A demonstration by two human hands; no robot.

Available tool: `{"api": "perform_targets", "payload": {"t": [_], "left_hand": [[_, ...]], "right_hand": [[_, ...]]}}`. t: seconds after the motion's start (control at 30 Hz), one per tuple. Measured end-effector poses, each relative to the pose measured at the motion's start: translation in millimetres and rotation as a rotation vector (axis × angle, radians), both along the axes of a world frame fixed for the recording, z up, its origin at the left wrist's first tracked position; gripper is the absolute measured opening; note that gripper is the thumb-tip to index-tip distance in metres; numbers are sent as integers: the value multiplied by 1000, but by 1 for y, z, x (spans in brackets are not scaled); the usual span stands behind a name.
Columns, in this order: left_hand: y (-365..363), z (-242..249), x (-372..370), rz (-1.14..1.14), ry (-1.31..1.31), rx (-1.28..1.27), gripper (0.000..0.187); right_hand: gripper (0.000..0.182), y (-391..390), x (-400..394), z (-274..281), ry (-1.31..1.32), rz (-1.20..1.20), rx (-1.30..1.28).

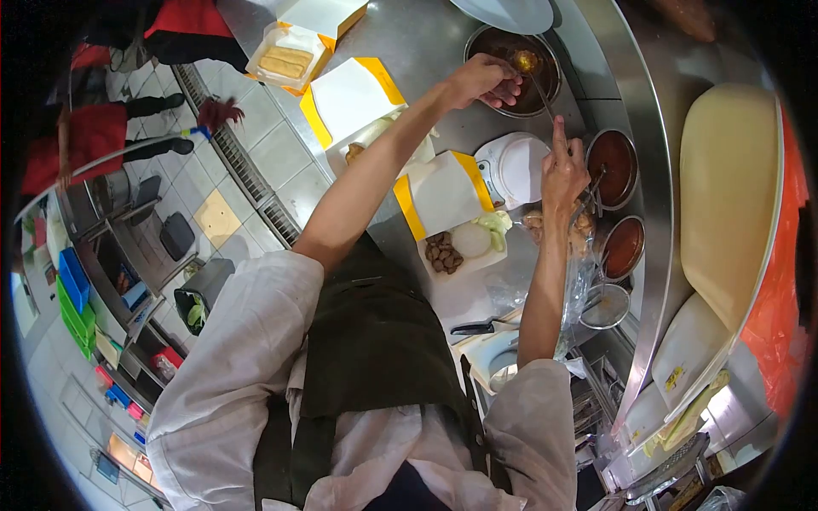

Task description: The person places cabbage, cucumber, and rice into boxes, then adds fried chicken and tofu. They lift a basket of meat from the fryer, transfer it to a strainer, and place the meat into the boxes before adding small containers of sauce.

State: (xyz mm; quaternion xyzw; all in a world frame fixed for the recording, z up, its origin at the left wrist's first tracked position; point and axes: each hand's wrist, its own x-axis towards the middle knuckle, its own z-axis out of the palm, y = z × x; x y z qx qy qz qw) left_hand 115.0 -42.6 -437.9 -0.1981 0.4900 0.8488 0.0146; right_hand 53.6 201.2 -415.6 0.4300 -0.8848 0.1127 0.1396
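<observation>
My right hand (564, 175) grips the handle of a ladle (537, 85), its index finger stretched along it. The ladle's bowl, with something golden-brown in it, is over a round metal pot (558, 83) of dark brown sauce. Over the pot's left side is my left hand (487, 81), fingers curled together; whether anything is in them is hidden. Below the hands, a white kitchen scale (521, 169) stands on the steel counter. An open white-and-yellow takeaway box (445, 192) holds rice (470, 240), brown meat pieces (443, 253) and lettuce (494, 223).
Two pots of red sauce (613, 166) with utensils line the right side. More takeaway boxes (354, 98) stand at the upper left, one holding golden rolls (285, 61). A knife (473, 328) lies near my body. People in red are on the tiled floor at left.
</observation>
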Motion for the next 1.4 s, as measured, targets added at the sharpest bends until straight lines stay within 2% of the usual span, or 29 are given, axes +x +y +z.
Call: {"api": "perform_targets", "payload": {"t": [0.07, 0.17, 0.27, 0.37, 0.47, 0.57, 0.67, 0.77, 0.8, 0.83, 0.9, 0.93, 1.0, 1.03, 1.13, 1.23, 1.33, 1.4], "left_hand": [[-2, 2, 1, -23, -25, -28, 27], [-3, -1, 3, -45, -44, -33, 28], [-6, -9, 5, -48, -29, -21, 28], [-9, -6, 8, -25, -55, -38, 27], [-11, -5, 13, -8, -60, -43, 27], [-16, -3, 16, 6, -99, -58, 27], [-24, 1, 24, 31, -160, -122, 26], [-39, -7, 35, 97, -105, -217, 25], [-41, -11, 37, 120, -68, -248, 25], [-36, -10, 41, 248, -3, -239, 24], [-40, -33, 38, 235, 33, -385, 25], [-40, -35, 37, 234, 52, -461, 25], [-30, -39, 37, 240, 42, -396, 24], [-28, -39, 39, 248, 32, -364, 24], [-25, -40, 42, 291, 52, -339, 24], [-24, -36, 44, 332, 90, -148, 25], [-25, -40, 44, 318, 82, -182, 28], [-28, -40, 46, 311, 99, -130, 28]], "right_hand": [[76, -1, 0, 0, 4, 13, -11], [67, -4, 1, 2, -93, 0, -50], [46, -10, 0, 6, -279, 0, -161], [30, -17, 0, 4, -589, -81, -379], [34, -18, 0, 4, -739, -122, -455], [35, -14, -13, -14, -733, -140, -562], [37, -20, -25, -18, -714, -137, -530], [34, -41, -35, -3, -577, -208, -41], [34, -53, -34, 3, -546, -196, 34], [34, -69, -25, 8, -516, -188, 108], [33, -91, -15, -5, -345, -105, 109], [33, -97, -12, -7, -407, -104, 89], [33, -109, -9, -8, -530, -88, 43], [32, -110, -8, -5, -539, -155, 6], [31, -113, 3, 0, -536, -130, 127], [27, -104, -8, -27, -649, -148, -110], [24, -101, -9, -43, -751, -85, -198], [25, -88, -17, -26, -1401, -242, -358]]}}
